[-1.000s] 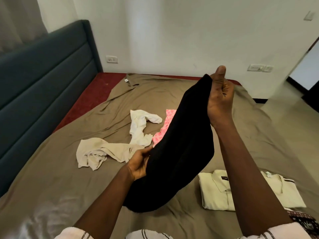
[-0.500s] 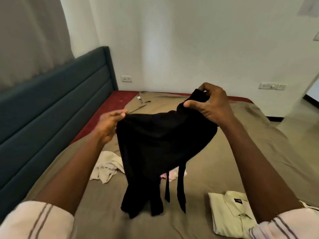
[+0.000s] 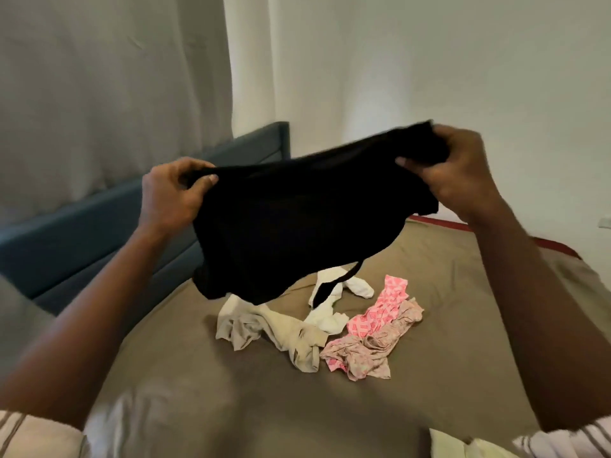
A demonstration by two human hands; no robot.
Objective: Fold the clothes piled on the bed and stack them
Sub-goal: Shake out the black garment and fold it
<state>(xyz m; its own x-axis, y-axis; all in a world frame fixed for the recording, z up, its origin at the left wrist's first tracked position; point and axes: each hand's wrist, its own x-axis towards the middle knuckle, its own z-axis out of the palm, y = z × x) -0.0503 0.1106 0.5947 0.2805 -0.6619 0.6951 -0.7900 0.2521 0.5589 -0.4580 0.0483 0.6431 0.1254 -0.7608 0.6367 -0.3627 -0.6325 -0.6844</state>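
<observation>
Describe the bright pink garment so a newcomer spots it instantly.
On the brown bed sheet, below the held-up black garment, lies a crumpled clothes heap. The bright pink garment is at its right edge, the only vivid piece there.

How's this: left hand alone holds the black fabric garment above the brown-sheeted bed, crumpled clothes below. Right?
No. Head view: left hand and right hand both hold the black fabric garment above the brown-sheeted bed, crumpled clothes below.
</observation>
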